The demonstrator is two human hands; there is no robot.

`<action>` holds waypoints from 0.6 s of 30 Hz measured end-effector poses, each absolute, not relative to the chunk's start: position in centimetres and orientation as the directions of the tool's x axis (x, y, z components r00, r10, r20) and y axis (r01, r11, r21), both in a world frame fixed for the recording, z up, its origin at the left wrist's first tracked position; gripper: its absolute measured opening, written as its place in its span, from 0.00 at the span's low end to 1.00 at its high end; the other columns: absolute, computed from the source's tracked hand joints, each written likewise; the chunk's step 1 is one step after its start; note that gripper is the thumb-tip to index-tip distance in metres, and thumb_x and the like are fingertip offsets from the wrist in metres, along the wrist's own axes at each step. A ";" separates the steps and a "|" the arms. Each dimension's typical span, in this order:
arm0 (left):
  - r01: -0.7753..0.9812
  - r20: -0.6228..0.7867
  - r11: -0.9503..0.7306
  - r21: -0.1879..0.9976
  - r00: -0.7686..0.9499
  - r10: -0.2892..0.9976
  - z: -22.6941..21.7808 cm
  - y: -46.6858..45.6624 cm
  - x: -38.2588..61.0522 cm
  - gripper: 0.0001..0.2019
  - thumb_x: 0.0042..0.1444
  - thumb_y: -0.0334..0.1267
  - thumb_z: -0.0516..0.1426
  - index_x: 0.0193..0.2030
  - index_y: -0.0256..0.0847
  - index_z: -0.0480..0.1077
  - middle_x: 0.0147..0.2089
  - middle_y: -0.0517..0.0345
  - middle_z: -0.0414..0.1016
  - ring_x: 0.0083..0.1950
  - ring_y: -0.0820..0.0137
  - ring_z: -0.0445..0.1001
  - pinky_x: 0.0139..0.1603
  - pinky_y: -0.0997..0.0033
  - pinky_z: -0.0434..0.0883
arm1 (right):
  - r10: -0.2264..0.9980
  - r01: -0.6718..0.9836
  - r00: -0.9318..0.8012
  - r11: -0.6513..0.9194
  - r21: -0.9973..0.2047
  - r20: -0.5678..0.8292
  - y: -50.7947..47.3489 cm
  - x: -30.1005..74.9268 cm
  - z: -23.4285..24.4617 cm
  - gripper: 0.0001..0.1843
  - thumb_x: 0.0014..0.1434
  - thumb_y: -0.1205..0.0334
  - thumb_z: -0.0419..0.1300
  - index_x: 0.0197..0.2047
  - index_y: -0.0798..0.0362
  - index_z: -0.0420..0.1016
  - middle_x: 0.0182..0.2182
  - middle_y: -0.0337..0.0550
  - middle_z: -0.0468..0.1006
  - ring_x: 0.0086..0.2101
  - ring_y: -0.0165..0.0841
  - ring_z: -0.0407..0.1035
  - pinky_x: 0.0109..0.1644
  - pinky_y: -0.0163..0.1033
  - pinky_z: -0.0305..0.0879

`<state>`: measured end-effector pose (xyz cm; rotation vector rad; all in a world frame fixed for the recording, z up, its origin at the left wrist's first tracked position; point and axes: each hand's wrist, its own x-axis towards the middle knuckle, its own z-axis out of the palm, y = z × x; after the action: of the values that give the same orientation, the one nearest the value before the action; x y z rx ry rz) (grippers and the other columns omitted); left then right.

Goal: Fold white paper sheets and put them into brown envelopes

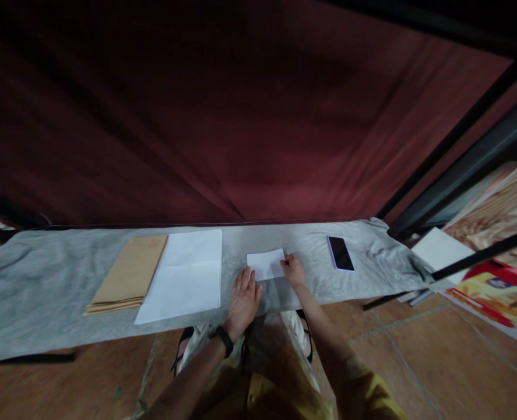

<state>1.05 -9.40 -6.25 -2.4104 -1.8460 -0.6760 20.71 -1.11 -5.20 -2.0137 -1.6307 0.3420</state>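
There are two bare hands [243, 298], one small white paper rectangle [264, 265] and one black rectangular phone [340, 253]. Lower left: one brown paper stack [129, 271], one large white paper pile [190, 274].

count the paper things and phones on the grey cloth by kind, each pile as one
Brown paper pile: 1
White paper: 2 (large white paper, small white paper)
Phone: 1
Total: 4

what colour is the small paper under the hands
White; the small paper shows best in the head view.

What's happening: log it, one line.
left hand: at small paper, near-left corner | right hand: fingers curled, paper's right edge | phone: farther right
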 end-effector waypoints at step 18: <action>0.950 0.288 -0.274 0.153 0.222 0.931 -8.1 -3.9 2.5 0.30 0.67 0.42 0.44 0.72 0.28 0.56 0.74 0.35 0.58 0.76 0.53 0.53 0.73 0.45 0.54 | 0.927 0.873 -0.067 0.233 -0.429 0.368 -2.7 16.5 -5.3 0.22 0.71 0.62 0.46 0.62 0.55 0.71 0.64 0.54 0.69 0.61 0.40 0.65 0.65 0.47 0.62</action>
<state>2.46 -3.88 -8.15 -2.4119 -1.8581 -0.5035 16.47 -2.72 -5.33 -1.6453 -1.9425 0.1249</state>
